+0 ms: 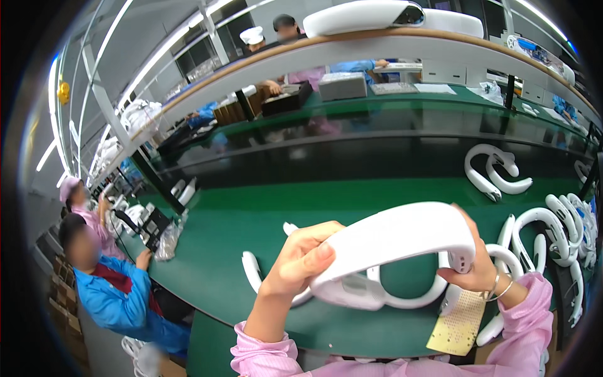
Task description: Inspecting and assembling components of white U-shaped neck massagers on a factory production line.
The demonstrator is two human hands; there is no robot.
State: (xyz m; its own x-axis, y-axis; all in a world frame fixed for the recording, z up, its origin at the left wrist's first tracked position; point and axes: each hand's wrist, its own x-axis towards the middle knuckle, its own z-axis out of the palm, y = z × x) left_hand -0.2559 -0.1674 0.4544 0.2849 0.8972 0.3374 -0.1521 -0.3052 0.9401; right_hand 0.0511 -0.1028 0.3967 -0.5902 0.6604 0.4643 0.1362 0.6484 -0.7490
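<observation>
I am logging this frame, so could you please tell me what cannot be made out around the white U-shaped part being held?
Head view only:
- Right hand: its palm and fingertips are hidden behind the white U-shaped part.
- Perforated yellow card: its top is covered by the right wrist.
- White parts on the green table: those at the right rim are bent and blurred by the fisheye.

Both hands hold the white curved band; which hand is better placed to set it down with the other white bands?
Right hand, likely: it grips the white curved band on the side where the other white bands lie.
</observation>
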